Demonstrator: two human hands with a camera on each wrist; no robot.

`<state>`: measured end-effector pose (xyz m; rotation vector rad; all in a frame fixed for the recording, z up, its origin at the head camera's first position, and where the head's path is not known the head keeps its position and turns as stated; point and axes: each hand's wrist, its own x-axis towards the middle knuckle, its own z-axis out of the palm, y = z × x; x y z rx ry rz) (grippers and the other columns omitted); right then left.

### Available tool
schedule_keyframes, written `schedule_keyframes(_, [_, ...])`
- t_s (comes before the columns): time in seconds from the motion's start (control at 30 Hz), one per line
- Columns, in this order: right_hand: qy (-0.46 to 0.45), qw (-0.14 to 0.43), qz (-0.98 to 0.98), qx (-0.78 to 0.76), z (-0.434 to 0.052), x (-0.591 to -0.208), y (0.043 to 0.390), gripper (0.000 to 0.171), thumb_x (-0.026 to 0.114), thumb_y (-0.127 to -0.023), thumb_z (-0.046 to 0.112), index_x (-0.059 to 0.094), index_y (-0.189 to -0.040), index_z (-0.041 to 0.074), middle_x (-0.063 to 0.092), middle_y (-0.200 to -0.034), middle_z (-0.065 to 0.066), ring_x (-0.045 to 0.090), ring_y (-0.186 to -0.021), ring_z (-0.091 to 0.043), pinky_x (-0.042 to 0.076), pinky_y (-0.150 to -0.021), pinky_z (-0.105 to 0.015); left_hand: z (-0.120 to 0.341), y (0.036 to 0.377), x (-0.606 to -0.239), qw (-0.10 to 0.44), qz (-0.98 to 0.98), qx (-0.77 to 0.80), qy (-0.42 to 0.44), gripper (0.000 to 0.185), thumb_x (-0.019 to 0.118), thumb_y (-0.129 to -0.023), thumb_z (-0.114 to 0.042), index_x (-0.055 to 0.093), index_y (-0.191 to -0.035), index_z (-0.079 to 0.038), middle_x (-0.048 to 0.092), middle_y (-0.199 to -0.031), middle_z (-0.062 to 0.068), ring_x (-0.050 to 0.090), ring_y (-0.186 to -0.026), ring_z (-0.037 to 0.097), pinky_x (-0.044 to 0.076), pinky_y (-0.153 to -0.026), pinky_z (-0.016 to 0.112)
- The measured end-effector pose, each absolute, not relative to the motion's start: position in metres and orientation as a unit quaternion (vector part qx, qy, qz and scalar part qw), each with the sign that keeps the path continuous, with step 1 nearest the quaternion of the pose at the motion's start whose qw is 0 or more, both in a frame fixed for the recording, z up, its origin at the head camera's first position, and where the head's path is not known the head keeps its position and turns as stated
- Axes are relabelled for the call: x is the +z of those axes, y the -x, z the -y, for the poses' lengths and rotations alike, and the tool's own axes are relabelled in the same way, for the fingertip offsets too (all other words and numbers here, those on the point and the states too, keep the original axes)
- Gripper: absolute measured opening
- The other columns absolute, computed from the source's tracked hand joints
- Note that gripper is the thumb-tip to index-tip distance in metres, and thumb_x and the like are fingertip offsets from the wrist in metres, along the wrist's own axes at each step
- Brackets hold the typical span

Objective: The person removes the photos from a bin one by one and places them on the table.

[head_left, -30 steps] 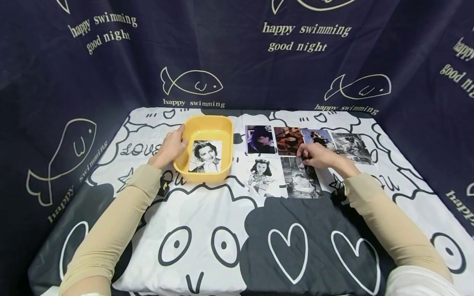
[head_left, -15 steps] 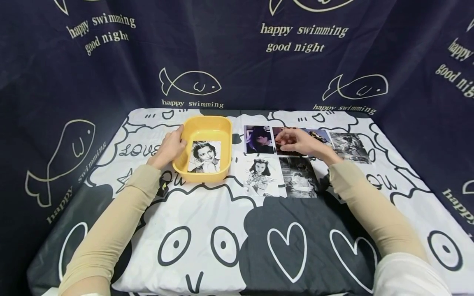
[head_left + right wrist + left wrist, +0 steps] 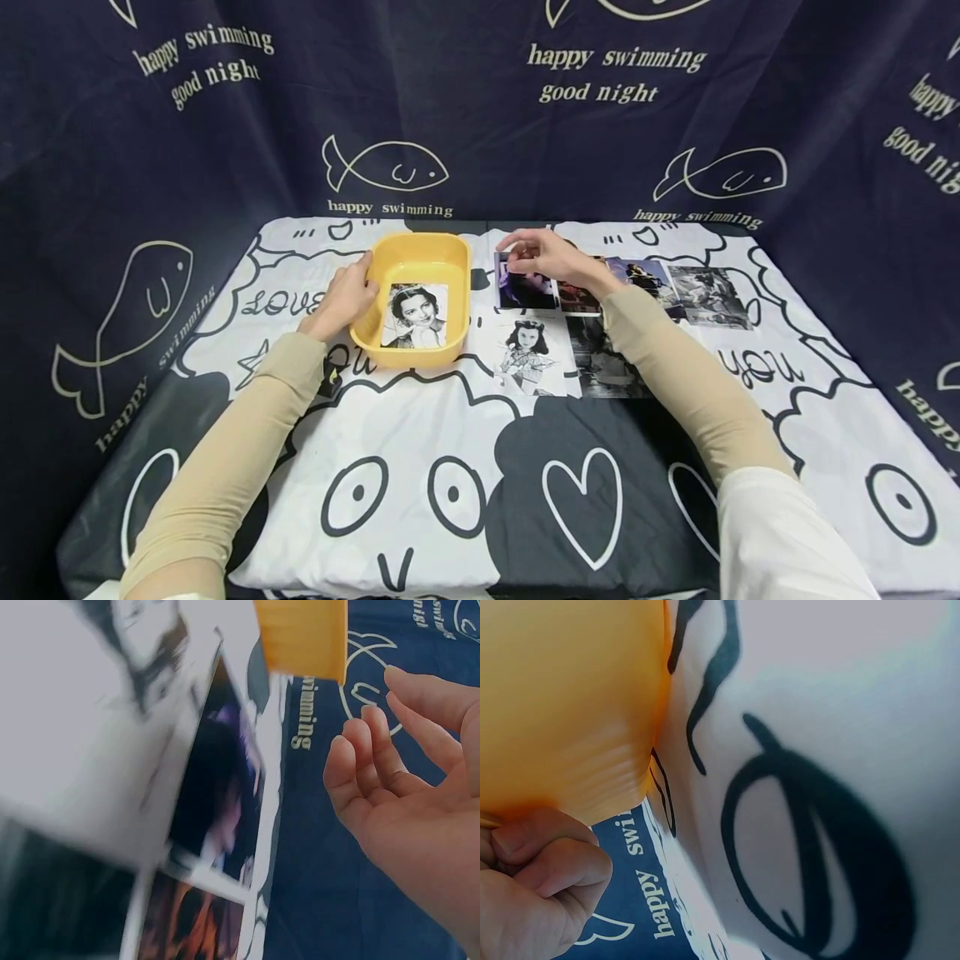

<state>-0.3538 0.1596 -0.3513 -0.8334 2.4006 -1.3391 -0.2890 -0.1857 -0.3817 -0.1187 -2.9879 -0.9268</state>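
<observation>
My left hand [image 3: 341, 298] grips the left rim of a yellow plastic basin [image 3: 411, 358], its fingers curled at the edge in the left wrist view. A black-and-white portrait photo [image 3: 417, 317] lies inside the basin. Raised over a purple photo [image 3: 525, 293], my right hand [image 3: 547, 254] has bent, loose fingers, with nothing between them in the right wrist view. Beside the purple photo lies an orange-brown photo [image 3: 576, 298], partly covered by the wrist. In the nearer row are a black-and-white photo of a woman [image 3: 528, 354] and a dark photo [image 3: 596, 358] partly under the sleeve.
Further right in the back row lie a blue-toned photo [image 3: 637, 279] and a grey photo [image 3: 711, 296]. A black-and-white patterned cloth [image 3: 420, 425] covers the table. Dark blue curtains [image 3: 495, 150] with fish prints hang behind and at the sides.
My right hand has moved left and away from the dark front-row photo, past the orange-brown one to above the purple one. The left hand and basin have stayed put.
</observation>
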Motion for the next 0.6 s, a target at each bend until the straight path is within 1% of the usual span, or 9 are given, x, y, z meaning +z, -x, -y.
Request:
schedule_keyframes(0.07, [0.287,0.139,-0.829,-0.459,-0.151,-0.348,0.357,0.034,0.062,-0.091,0.005,0.059,-0.124,0.006,0.064,-0.095,-0.013,0.058,-0.077,-0.013,0.051,-0.071,-0.03,0.186,0.289,-0.382,0.008,0.955,-0.294,0.038,0.065,0.041,-0.094,-0.006,0.013,-0.154,-0.001,0.06,-0.092,0.025,0.051,-0.052,0.018,0.049,-0.048,0.028])
schedule_keyframes(0.1, [0.288,0.139,-0.832,-0.453,-0.147,-0.347,0.359,0.034,0.062,-0.091,0.006,0.059,-0.124,0.008,0.064,-0.097,-0.013,0.059,-0.08,-0.014,0.051,-0.074,-0.03,0.186,0.289,-0.382,0.008,0.955,-0.293,0.037,0.065,0.041,-0.094,-0.006,0.013,-0.154,-0.001,0.059,-0.088,0.023,0.05,-0.051,0.017,0.048,-0.048,0.028])
schedule_keyframes(0.2, [0.289,0.143,-0.831,-0.454,-0.135,-0.342,0.362,0.033,0.062,-0.091,0.007,0.06,-0.124,0.011,0.064,-0.099,-0.015,0.059,-0.082,-0.017,0.051,-0.074,-0.03,0.186,0.289,-0.381,0.01,0.956,-0.292,0.039,0.065,0.041,-0.094,-0.006,0.014,-0.153,0.0,0.058,-0.084,0.021,0.049,-0.051,0.017,0.048,-0.048,0.028])
schedule_keyframes(0.3, [0.298,0.143,-0.825,-0.458,-0.122,-0.338,0.367,0.034,0.063,-0.09,0.006,0.06,-0.125,0.007,0.063,-0.094,-0.011,0.058,-0.078,-0.016,0.049,-0.069,-0.027,0.186,0.289,-0.382,0.01,0.955,-0.293,0.041,0.065,0.04,-0.094,-0.006,0.013,-0.154,0.0,0.059,-0.084,0.022,0.05,-0.051,0.017,0.048,-0.047,0.028])
schedule_keyframes(0.43, [0.317,0.141,-0.817,-0.46,-0.102,-0.334,0.372,0.037,0.064,-0.089,0.002,0.059,-0.125,0.0,0.063,-0.09,-0.009,0.057,-0.073,-0.018,0.047,-0.062,-0.025,0.187,0.289,-0.382,0.01,0.955,-0.294,0.04,0.065,0.04,-0.095,-0.006,0.013,-0.154,-0.001,0.06,-0.088,0.024,0.051,-0.052,0.018,0.048,-0.046,0.028])
schedule_keyframes(0.5, [0.326,0.145,-0.813,-0.46,-0.092,-0.332,0.373,0.036,0.063,-0.088,0.0,0.06,-0.124,0.001,0.063,-0.09,-0.01,0.058,-0.074,-0.022,0.047,-0.062,-0.026,0.187,0.289,-0.381,0.009,0.955,-0.294,0.039,0.065,0.04,-0.095,-0.006,0.013,-0.154,-0.001,0.06,-0.088,0.024,0.051,-0.052,0.018,0.048,-0.047,0.028])
schedule_keyframes(0.6, [0.339,0.154,-0.811,-0.451,-0.079,-0.331,0.374,0.035,0.062,-0.088,-0.002,0.062,-0.122,0.004,0.063,-0.09,-0.012,0.059,-0.078,-0.029,0.05,-0.067,-0.03,0.186,0.29,-0.382,0.005,0.954,-0.296,0.041,0.065,0.041,-0.095,-0.006,0.013,-0.154,-0.001,0.059,-0.087,0.022,0.051,-0.051,0.018,0.048,-0.047,0.028])
